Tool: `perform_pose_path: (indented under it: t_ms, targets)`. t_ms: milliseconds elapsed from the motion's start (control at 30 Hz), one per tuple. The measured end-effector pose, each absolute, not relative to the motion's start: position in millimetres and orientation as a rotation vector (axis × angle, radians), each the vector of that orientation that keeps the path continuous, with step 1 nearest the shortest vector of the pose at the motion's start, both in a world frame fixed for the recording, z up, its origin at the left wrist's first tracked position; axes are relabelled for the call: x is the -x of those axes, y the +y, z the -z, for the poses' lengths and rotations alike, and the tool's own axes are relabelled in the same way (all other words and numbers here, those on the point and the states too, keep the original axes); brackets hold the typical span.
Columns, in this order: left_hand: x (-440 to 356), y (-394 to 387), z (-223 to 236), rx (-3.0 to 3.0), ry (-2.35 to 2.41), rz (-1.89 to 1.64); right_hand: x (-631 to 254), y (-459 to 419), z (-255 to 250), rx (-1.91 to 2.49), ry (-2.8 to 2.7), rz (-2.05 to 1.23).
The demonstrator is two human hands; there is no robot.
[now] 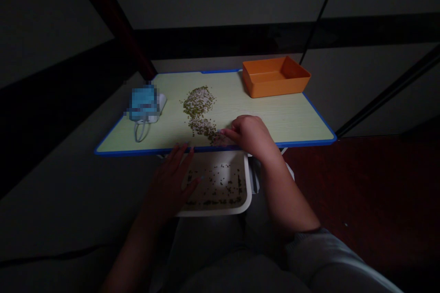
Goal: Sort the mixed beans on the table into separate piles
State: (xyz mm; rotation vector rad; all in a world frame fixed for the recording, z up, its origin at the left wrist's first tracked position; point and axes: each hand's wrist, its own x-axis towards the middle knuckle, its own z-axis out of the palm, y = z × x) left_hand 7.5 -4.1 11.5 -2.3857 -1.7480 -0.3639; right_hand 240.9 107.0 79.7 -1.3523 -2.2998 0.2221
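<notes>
Head view: seeds (pixel 199 103) lie scattered on the table (pixel 285 123); left hand (pixel 175 175) spread by the tray (pixel 223 211), right hand (pixel 252 133) curled at the near seeds, whether pinching I can't tell; looks like sorting, next wanting a light touch

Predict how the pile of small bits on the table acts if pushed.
The pile likely spreads rather than sliding as one block: stray bits dot its edges. Each bit looks tiny, so probably light and easily scattered. Those by the near edge of the table could spill into the white tray below.
</notes>
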Motion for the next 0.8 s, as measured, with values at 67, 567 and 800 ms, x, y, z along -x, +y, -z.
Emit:
perform_pose_path:
  t_ms: [67, 567, 800]
  targets:
    - [-7.7, -4.3, -11.2, 2.382, -1.749, 0.368, -242.2, 106.7, -79.7, 1.349, -2.288, -0.218]
    - [-7.1, -4.3, -10.7, 2.379, -1.743, 0.358, -247.9, 108.8, -78.5, 1.378, -2.237, -0.244]
    - [-7.8, -4.7, -12.4, 2.378, -1.739, 0.361, -227.8, 107.6, -77.2, 1.316, -2.342, -0.196]
